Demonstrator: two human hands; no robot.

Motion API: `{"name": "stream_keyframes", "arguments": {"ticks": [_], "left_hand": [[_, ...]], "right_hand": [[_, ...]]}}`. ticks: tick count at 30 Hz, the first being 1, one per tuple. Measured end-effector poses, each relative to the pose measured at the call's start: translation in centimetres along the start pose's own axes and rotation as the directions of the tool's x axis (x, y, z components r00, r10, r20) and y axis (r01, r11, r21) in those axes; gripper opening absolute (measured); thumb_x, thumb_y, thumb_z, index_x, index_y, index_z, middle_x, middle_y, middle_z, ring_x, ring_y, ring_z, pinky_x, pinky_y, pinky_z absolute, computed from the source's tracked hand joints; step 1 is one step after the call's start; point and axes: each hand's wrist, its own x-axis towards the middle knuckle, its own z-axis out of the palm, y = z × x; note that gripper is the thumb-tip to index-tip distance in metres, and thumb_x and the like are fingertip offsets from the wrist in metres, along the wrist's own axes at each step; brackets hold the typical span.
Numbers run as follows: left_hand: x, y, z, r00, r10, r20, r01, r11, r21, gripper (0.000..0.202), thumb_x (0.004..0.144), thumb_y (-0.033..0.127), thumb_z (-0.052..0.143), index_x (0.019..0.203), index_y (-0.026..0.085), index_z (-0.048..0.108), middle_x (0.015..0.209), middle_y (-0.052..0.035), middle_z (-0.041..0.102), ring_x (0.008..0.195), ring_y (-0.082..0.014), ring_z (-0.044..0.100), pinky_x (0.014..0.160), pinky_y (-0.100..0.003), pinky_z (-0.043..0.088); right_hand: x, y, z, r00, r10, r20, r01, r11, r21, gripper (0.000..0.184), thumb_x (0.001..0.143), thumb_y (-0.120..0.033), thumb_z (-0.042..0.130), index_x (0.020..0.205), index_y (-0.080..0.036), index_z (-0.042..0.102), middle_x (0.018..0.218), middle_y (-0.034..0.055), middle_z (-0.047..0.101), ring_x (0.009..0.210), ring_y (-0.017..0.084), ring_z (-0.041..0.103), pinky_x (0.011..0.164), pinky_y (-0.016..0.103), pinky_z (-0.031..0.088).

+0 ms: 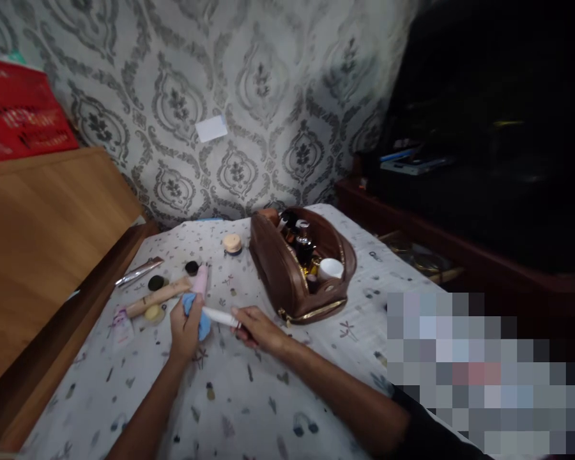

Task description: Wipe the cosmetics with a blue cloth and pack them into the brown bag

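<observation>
My left hand (184,329) is closed around a crumpled blue cloth (204,327), which presses against one end of a slim white tube (222,317). The tube's other end sits in the fingers of my right hand (262,331). Just beyond the left hand lies a pink tube (201,280), with a long beige tube (159,298) beside it. A small yellowish jar (154,313) and a clear-and-purple tube (122,324) lie to the left. Behind the right hand, a brown zip bag (275,271) stands unzipped, holding dark bottles (304,244) and a white-lidded jar (331,269).
Around the bed's patterned sheet (249,409) are a beige-topped jar (232,243), two dark round items (157,282) and a shiny slim tube (138,272). A wooden board (52,223) borders the left; a dark ledge (402,223) runs along the right. A blurred patch covers the lower right.
</observation>
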Motion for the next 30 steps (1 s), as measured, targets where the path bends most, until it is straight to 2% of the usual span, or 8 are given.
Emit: {"name": "stream_keyframes", "arguments": {"ticks": [7,11,17,21,23,25,27,30], "left_hand": [[0.1,0.5,0.1,0.99,-0.102,0.094,0.117,0.981,-0.158,0.046,0.088,0.054,0.057,0.059,0.023,0.04,0.038,0.0076,0.041,0.033,-0.0074,0.034,0.038,-0.02,0.027],[0.2,0.6,-0.1,0.991,-0.125,0.051,0.132,0.978,-0.16,0.044,0.084,0.049,0.064,0.058,0.022,0.041,0.044,0.0073,0.041,0.041,-0.0075,0.036,0.044,-0.021,0.031],[0.2,-0.4,-0.2,0.987,-0.133,0.086,0.145,0.976,-0.161,0.045,0.088,0.055,0.058,0.063,0.022,0.041,0.047,0.0072,0.041,0.043,-0.0081,0.037,0.046,-0.021,0.031],[0.1,-0.7,0.1,0.988,-0.155,0.008,0.153,0.97,-0.189,0.048,0.085,0.065,0.058,0.07,0.019,0.052,0.055,0.0054,0.044,0.051,-0.0086,0.043,0.052,-0.021,0.037],[-0.2,-0.6,0.4,0.976,-0.218,0.002,0.21,0.939,-0.271,0.052,0.082,0.07,0.058,0.082,0.018,0.06,0.062,0.0037,0.051,0.055,-0.0089,0.046,0.053,-0.02,0.04],[-0.7,-0.6,1.0,0.958,-0.281,0.06,0.282,0.875,-0.394,0.059,0.081,0.073,0.057,0.099,0.017,0.06,0.07,0.0017,0.059,0.057,-0.0091,0.05,0.052,-0.02,0.042],[-1.4,-0.6,1.6,0.934,-0.31,0.177,0.357,0.805,-0.473,0.065,0.08,0.074,0.057,0.112,0.017,0.057,0.079,-0.0008,0.065,0.056,-0.0094,0.054,0.048,-0.02,0.043],[-2.4,-0.5,2.5,0.873,-0.308,0.379,0.463,0.77,-0.439,0.067,0.079,0.073,0.06,0.114,0.016,0.061,0.088,-0.0056,0.07,0.053,-0.0099,0.057,0.045,-0.021,0.046]], "right_hand": [[0.1,-0.3,0.4,0.998,0.011,-0.069,-0.003,0.993,0.114,0.056,0.072,-0.073,0.062,0.072,-0.017,0.058,0.05,-0.0066,0.049,0.037,0.006,0.035,0.037,0.021,0.021],[0.1,-0.3,0.5,0.992,-0.073,-0.104,0.075,0.997,0.014,0.05,0.07,-0.066,0.07,0.066,-0.02,0.053,0.047,-0.0071,0.048,0.039,0.007,0.038,0.04,0.021,0.025],[0.1,-0.4,0.4,0.971,-0.186,-0.15,0.166,0.977,-0.137,0.042,0.073,-0.058,0.073,0.08,-0.019,0.061,0.053,-0.0052,0.053,0.046,0.01,0.046,0.045,0.023,0.03],[-0.2,-0.7,0.9,0.982,-0.151,-0.115,0.144,0.987,-0.069,0.049,0.071,-0.065,0.071,0.081,-0.019,0.056,0.06,-0.0026,0.06,0.047,0.01,0.051,0.046,0.023,0.034],[-0.4,-0.8,1.3,0.987,-0.129,-0.092,0.126,0.991,-0.037,0.053,0.073,-0.07,0.067,0.082,-0.02,0.053,0.062,-0.0017,0.063,0.046,0.01,0.052,0.045,0.022,0.034],[-0.5,-0.9,1.6,0.99,-0.122,-0.07,0.12,0.992,-0.033,0.054,0.075,-0.073,0.063,0.081,-0.02,0.052,0.063,-0.001,0.063,0.046,0.011,0.053,0.046,0.023,0.035],[-0.5,-0.8,1.8,0.99,-0.128,-0.06,0.126,0.991,-0.036,0.053,0.077,-0.073,0.062,0.078,-0.02,0.053,0.061,-0.0011,0.061,0.047,0.011,0.053,0.045,0.023,0.036],[-0.3,-0.5,1.9,0.985,-0.142,-0.095,0.142,0.99,-0.01,0.05,0.076,-0.07,0.065,0.077,-0.021,0.055,0.056,-0.0027,0.053,0.046,0.012,0.049,0.044,0.024,0.034]]}}
